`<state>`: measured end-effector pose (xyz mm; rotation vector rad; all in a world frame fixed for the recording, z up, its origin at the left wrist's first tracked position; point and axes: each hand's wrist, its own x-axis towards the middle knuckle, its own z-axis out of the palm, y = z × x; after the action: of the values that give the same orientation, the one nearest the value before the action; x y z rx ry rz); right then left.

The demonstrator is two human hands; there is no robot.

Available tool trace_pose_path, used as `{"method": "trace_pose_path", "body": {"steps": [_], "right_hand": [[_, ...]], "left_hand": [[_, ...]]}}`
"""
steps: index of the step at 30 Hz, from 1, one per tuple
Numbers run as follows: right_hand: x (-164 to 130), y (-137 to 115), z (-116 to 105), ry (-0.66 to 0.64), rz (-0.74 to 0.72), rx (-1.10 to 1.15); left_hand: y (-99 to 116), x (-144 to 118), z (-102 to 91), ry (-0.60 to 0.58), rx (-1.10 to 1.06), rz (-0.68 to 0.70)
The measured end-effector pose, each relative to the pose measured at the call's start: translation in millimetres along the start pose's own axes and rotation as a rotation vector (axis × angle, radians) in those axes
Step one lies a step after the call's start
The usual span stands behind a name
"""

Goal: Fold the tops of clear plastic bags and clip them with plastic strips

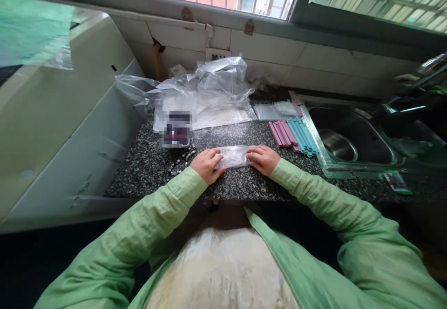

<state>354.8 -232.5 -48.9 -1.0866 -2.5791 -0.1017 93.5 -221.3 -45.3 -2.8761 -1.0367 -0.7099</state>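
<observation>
A clear, crinkled plastic bag (233, 156), folded into a long strip, lies across the speckled countertop in front of me. Its left end is under the fingers of my left hand (208, 164), which are closed on it, with the thumb lower down near the counter. At the opposite end, the fingers and thumb of my right hand (264, 159) grip the bag. Whatever may be inside it cannot be made out. Close to my left hand are a beaded strap (183, 160) and a phone-like object (176, 130), blurred out by pixels.
Large clear plastic bags (209, 99) are heaped against the tiled wall. Pink strips (282, 133) and blue strips (302, 136) lie by the sink (352, 109), which holds a metal bowl (337, 144). A small packet (397, 182) rests at the front right. A white appliance (80, 127) stands left.
</observation>
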Motion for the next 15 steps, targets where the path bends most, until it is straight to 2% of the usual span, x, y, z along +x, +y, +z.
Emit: {"method": "trace_pose_path", "body": {"steps": [5,8,12,15], "right_hand": [[3.2,2.4,-5.1,0.012,-0.033,-0.013],[10.1,-6.9,-15.8,0.086,-0.024,-0.082],[26.2,-32.3,-31.4,0.158,-0.009,-0.143],[42.5,-44.1,-35.1,0.234,-0.003,-0.152]], "left_hand": [[-2.0,-2.4,-3.8,-0.037,0.134,0.118],[-0.6,1.5,-9.1,0.009,0.152,0.129],[3.1,12.4,-25.9,0.172,-0.021,0.062],[3.3,23.1,-41.9,0.243,-0.193,0.012]]}}
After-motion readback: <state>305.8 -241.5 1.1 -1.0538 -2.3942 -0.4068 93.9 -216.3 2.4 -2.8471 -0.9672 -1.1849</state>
